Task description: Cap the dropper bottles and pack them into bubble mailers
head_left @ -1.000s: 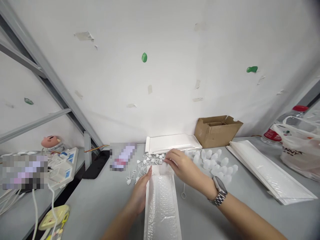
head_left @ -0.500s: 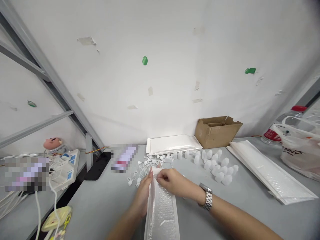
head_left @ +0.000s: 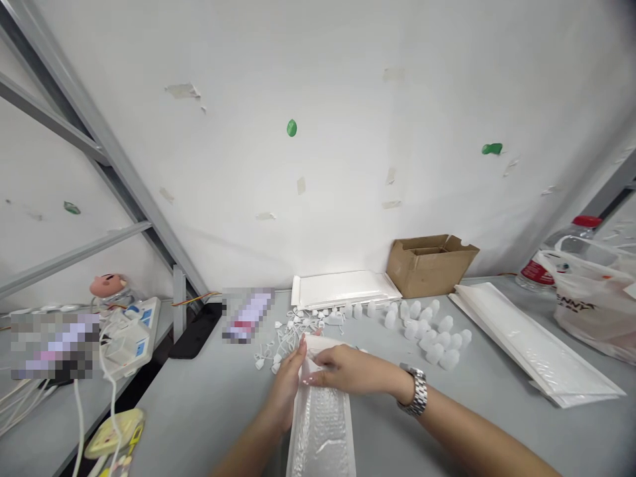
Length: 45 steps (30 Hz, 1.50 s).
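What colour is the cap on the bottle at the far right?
The bottle's cap is red; it shows best in the head view.

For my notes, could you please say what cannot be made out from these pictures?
Head view: near end of the held mailer, cut off by the bottom edge.
Head view: anything pinched by the right hand, hidden behind it.
Head view: floor of the cardboard box, hidden by its walls.
Head view: plastic bag, partly cut off by the right edge.
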Each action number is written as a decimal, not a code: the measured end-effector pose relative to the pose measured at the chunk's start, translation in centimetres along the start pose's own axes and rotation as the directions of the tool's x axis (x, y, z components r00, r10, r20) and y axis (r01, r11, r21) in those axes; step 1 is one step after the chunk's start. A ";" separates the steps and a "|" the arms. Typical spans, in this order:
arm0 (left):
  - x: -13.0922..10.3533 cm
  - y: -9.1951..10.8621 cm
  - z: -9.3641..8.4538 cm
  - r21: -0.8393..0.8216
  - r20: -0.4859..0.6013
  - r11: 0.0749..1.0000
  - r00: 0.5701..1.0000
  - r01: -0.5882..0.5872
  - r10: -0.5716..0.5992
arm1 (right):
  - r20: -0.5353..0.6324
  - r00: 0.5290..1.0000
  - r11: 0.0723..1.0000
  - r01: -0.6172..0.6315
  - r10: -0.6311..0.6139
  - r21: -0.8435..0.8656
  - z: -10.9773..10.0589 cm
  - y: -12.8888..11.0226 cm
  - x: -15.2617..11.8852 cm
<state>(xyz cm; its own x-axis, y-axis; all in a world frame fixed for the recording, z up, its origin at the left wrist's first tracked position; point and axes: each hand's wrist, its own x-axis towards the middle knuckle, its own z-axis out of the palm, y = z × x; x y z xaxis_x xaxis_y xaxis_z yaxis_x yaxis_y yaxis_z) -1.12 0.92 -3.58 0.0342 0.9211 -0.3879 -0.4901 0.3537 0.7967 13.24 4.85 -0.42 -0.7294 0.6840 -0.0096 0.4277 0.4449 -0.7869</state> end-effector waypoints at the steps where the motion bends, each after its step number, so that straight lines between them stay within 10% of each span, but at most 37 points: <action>1: 0.0 0.0 0.0 0.020 -0.019 1.000 1.000 -0.008 0.008 | 0.053 0.998 1.000 -0.015 0.016 -0.027 0.3 0.0 0.0; 4: 0.2 0.3 -0.2 0.029 -0.100 0.999 0.994 -0.037 0.039 | -0.094 0.995 0.997 0.035 -0.042 -0.074 0.6 0.0 -0.5; 8: -0.2 2.3 0.7 -0.096 -0.093 0.986 0.987 -0.138 0.129 | -0.556 0.825 0.994 0.100 -0.104 -0.038 0.3 -0.5 -2.2; 13: -2.7 4.0 4.1 -0.006 0.072 0.909 0.906 -0.418 0.417 | -0.296 0.954 0.925 0.157 -0.051 0.347 0.5 -2.7 -4.4; 18: -3.1 2.9 4.4 0.121 0.311 0.785 0.774 -0.607 0.551 | -0.402 0.914 0.862 0.165 0.048 0.479 0.8 -2.7 -5.2; 23: -2.7 3.0 3.7 0.338 0.291 0.839 0.895 -0.428 0.339 | -0.516 0.846 0.862 0.159 0.132 0.481 -0.7 -0.6 -5.8; 28: -3.5 4.3 4.6 0.464 0.305 0.804 0.919 -0.372 0.249 | -0.583 0.812 0.955 0.167 0.008 0.245 -3.4 -0.5 -6.6; 36: -3.6 4.3 5.2 0.599 0.325 0.748 0.941 -0.284 0.097 | -0.375 0.892 0.955 0.292 -0.250 0.058 -7.7 -2.2 -7.7; 40: -3.4 3.8 5.0 0.596 0.315 0.759 0.946 -0.262 0.079 | -0.415 0.898 0.921 0.277 -0.146 0.275 -7.7 -2.2 -8.0; 45: -3.5 3.6 5.2 0.634 0.304 0.724 0.948 -0.272 0.090 | -0.306 0.931 0.641 0.111 0.201 0.760 -7.5 -1.3 -8.0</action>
<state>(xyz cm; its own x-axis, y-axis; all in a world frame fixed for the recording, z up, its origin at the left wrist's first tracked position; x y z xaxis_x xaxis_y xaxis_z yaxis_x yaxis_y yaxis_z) 1.56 -0.16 3.04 0.2535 0.9547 -0.1555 0.1884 0.1090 0.9760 22.48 3.13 5.30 -0.4299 0.9026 0.0219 -0.2128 -0.0777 -0.9740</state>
